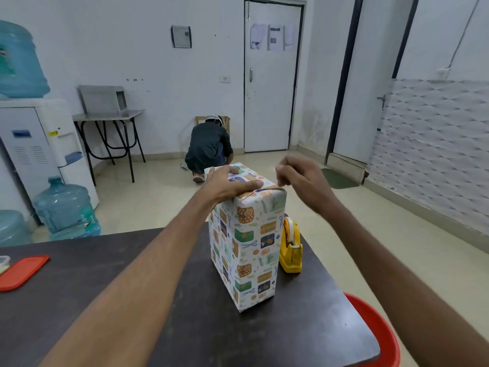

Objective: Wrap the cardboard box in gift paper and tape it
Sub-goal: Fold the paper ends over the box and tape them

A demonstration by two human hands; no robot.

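The dark surface [185, 327] carries the wrapped cardboard box [250, 250], standing on end near its right edge, gift paper already covering every face in view. A yellow tape dispenser [291, 247] sits just beside it on the right. The left hand [230, 182] lies flat on the folded top flap, pinning it. The right hand [301, 178] hovers just beside the top corner, its grip narrow; whether it pinches tape I cannot tell. Probably the last end is being sealed: next, tape goes across the flap.
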